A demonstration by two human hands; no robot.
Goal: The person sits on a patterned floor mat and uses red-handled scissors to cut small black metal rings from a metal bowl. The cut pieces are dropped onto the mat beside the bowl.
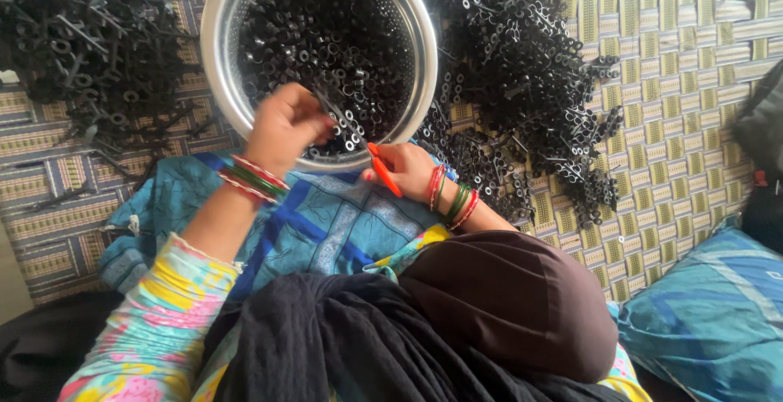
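Observation:
My left hand (284,127) is over the near rim of a perforated steel bowl (214,51), its fingers closed on a strip of joined black plastic rings (342,121). The bowl is filled with small loose black rings (326,35). My right hand (408,170) sits just below the bowl's rim and grips a thin orange-handled tool (383,170), which points toward the strip. Both wrists wear red and green bangles. The tool's tip is too small to make out.
Heaps of black plastic ring strips lie on the woven mat (677,84), one at the left (73,35) and a larger one at the right (530,68). A blue patterned cloth (326,223) covers my lap. A blue cushion (710,312) lies at the lower right.

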